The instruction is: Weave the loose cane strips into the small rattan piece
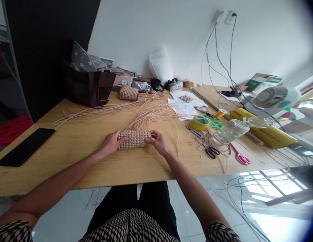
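Note:
A small woven basket piece (134, 139) in pinkish beige lies on the table in front of me, with long loose weaving strands (148, 116) fanning out from its far side. My left hand (113, 142) grips its left end, thumb on the near face. At the right end, the thumb and fingers of my right hand (158, 141) pinch its edge. Fingertips behind the piece are hidden. Farther back sits another woven piece (128, 93) of the same colour, with a purple edge and its own strands.
A black tablet-like slab (25, 147) lies left; a dark brown bag (89, 87) stands behind. On the right are black-handled scissors (211, 152), pink scissors (241, 157), a blue cutter (194, 131), yellow tape (199, 123), a clear plastic jar (233, 129) and a white fan (276, 99). Cables hang from the wall.

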The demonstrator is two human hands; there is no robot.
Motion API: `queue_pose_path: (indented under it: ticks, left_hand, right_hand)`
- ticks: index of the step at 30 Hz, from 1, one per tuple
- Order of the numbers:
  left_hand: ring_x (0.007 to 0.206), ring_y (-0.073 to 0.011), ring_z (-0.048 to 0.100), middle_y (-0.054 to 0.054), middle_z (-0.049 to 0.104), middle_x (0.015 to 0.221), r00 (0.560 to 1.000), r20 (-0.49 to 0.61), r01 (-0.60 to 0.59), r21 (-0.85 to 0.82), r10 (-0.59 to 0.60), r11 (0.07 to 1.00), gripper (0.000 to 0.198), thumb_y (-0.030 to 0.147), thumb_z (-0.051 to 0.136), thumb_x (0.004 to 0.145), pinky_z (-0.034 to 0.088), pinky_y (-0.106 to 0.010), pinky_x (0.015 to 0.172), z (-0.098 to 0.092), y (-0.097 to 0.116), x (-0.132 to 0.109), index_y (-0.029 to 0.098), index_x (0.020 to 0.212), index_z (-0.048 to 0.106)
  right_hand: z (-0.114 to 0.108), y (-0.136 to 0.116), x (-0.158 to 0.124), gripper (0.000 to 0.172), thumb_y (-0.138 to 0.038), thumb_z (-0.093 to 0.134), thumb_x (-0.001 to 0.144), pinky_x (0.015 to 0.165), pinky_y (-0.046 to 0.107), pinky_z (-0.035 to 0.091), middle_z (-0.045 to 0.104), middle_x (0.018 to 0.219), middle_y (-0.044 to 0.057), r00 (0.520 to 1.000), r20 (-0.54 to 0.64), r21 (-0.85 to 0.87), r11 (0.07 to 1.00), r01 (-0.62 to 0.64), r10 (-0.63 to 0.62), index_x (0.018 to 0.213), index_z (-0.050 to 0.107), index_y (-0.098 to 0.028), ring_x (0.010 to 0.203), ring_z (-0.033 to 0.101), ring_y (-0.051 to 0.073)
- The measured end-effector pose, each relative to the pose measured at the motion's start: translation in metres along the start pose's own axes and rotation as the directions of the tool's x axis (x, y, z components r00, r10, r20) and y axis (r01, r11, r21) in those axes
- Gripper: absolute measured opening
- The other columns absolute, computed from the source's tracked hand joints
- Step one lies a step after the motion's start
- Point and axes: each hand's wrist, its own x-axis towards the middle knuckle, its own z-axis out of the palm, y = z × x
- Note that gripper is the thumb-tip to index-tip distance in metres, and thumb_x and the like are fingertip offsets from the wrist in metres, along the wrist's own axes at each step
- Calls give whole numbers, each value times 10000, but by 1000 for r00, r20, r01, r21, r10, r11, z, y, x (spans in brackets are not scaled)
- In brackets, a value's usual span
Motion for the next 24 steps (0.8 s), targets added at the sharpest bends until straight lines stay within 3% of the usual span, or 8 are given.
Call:
queue_pose_path:
  ticks: [4,6,8,11,17,20,22,24]
  left_hand:
    - [844,-235,611,-81,651,935,997,-49,-68,-133,62,989,600,531,650,679,455,-298,736,0,-7,0,196,1163,537]
    - [1068,-262,553,-124,557,1210,985,-42,-170,-170,165,971,774,524,690,646,435,-328,881,1,-8,-1,199,1298,430]
    - [1173,-269,483,-123,483,1308,966,9,-255,-151,259,955,822,507,698,651,384,-356,978,3,-9,-1,217,1350,375]
    - [1182,-255,468,-99,497,1281,947,60,-310,-88,315,947,726,473,662,713,353,-372,1015,5,-8,-1,246,1346,387]
    - [1088,-236,518,-73,543,1145,960,40,-274,-61,277,960,472,409,640,752,405,-375,958,10,-4,-1,245,1181,531]
    - [1126,-244,502,-92,510,1210,975,-4,-216,-230,221,949,647,389,713,676,396,-392,978,13,-9,2,239,1250,453]
    - [1071,-234,542,-111,490,1221,994,-28,-112,-416,110,903,805,397,752,613,442,-390,921,14,-16,4,227,1297,365]
    - [988,-213,581,-111,510,1173,1000,-16,-8,-553,-1,833,790,421,750,595,480,-379,853,14,-23,7,202,1253,370]
  right_hand:
    - [-2,5,5,355,-376,688,650,761,277,464,597,942,32,997,52,-61,997,56,-53,934,574,-195,907,555,165]
    - [-3,4,3,440,-386,665,684,732,270,472,562,1002,45,994,61,-82,992,100,-95,1070,552,-208,896,543,158]
    - [-4,3,1,525,-394,650,710,683,259,475,519,1035,52,987,64,-134,979,155,-147,1192,512,-237,854,527,146]
    - [-2,4,-1,439,-411,635,735,646,265,476,497,1002,65,975,48,-269,937,222,-218,1140,590,-250,874,503,172]
    - [2,11,-1,313,-413,647,730,676,320,492,467,997,84,949,-52,-431,864,260,-311,982,674,-229,912,499,209]
    - [-2,9,-3,420,-403,670,708,697,320,505,454,1093,91,959,-90,-362,905,221,-270,1085,612,-227,919,517,193]
    - [-6,8,-5,518,-404,684,688,703,323,512,461,1139,96,971,-133,-256,953,160,-199,1153,545,-224,902,543,178]
    - [-10,10,-6,534,-417,698,665,715,329,513,517,1093,90,985,-135,-138,986,92,-111,1127,529,-208,879,572,174]
